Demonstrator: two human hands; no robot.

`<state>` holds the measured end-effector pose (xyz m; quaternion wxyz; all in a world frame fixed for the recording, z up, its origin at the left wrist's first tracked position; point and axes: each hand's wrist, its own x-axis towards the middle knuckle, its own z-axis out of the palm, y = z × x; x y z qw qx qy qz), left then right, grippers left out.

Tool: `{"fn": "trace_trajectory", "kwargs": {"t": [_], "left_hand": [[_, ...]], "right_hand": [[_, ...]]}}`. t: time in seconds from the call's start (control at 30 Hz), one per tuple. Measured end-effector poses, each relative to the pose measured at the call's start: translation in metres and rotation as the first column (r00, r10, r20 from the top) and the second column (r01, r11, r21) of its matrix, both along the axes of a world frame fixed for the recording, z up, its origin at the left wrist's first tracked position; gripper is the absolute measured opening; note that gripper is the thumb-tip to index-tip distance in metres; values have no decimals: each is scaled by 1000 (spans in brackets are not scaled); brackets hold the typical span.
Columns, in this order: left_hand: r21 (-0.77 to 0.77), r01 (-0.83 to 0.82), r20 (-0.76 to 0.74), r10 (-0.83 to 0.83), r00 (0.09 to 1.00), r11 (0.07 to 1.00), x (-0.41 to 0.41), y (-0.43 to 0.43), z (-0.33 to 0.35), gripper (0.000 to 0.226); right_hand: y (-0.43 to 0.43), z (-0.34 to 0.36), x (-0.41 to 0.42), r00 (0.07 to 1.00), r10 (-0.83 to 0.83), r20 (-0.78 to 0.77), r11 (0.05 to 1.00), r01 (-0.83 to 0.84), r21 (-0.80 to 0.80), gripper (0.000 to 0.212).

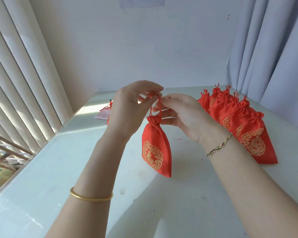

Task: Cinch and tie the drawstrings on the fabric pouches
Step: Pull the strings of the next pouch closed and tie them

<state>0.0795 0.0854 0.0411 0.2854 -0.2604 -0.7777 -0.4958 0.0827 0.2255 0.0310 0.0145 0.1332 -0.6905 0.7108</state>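
A red fabric pouch [156, 148] with a gold round pattern hangs above the white table, its mouth gathered tight. Its red drawstring [159, 105] runs up from the neck to my fingers. My left hand [132, 107] pinches the knotted end of the cord at the top. My right hand [182, 115] holds the cord just beside it, fingertips touching the strands. A row of several red pouches [237, 121] with cinched tops and looped ties lies overlapping at the right of the table.
The white table [76, 169] runs along a window with vertical blinds [24, 83] on the left. A pale pink pouch [103, 115] with red cord lies at the far left of the table. A grey curtain [273, 57] hangs at the right.
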Motion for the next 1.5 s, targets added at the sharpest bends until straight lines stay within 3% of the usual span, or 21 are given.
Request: {"fn": "trace_trajectory", "kwargs": {"t": [0.23, 0.43, 0.63, 0.73, 0.83, 0.97, 1.07, 1.2, 1.37, 1.43, 1.5], "left_hand": [[48, -28, 195, 18, 981, 998, -8, -12, -3, 11], [27, -139, 333, 123, 935, 990, -15, -17, -9, 31], [166, -221, 372, 146, 917, 961, -19, -31, -9, 54], [254, -238, 363, 136, 922, 938, -20, -34, -10, 40], [389, -188, 370, 34, 928, 902, -18, -29, -7, 38], [610, -14, 386, -282, 878, 792, -13, -22, 0, 37], [467, 24, 455, -264, 851, 884, -12, -18, 0, 34], [176, 102, 515, -180, 838, 979, -7, -14, 1, 11], [-146, 111, 391, -45, 919, 983, 7, -8, 9, 3], [-178, 82, 360, -13, 933, 981, 8, -6, 9, 7], [-149, 64, 374, -4, 928, 987, 7, -6, 9, 13]], "right_hand": [[11, 1, -3, 973, -230, -2, 973, 230, 21, 27], [15, -3, -5, 929, -355, 105, 933, 359, -30, 27], [21, -9, -10, 894, -405, 191, 906, 420, -47, 29], [20, -17, -14, 875, -429, 223, 896, 443, -14, 30], [12, -28, -18, 860, -463, 216, 885, 464, 50, 30], [10, -24, -16, 875, -443, 197, 892, 453, -5, 29], [10, -10, -10, 932, -321, 168, 933, 342, -117, 28], [4, 5, -1, 970, -242, 13, 964, 241, -114, 29], [-3, 11, 8, 959, -211, -188, 976, 216, 9, 28], [-5, 10, 8, 958, -206, -202, 976, 215, 24, 26], [-5, 9, 6, 973, -196, -124, 980, 189, -62, 28]]}}
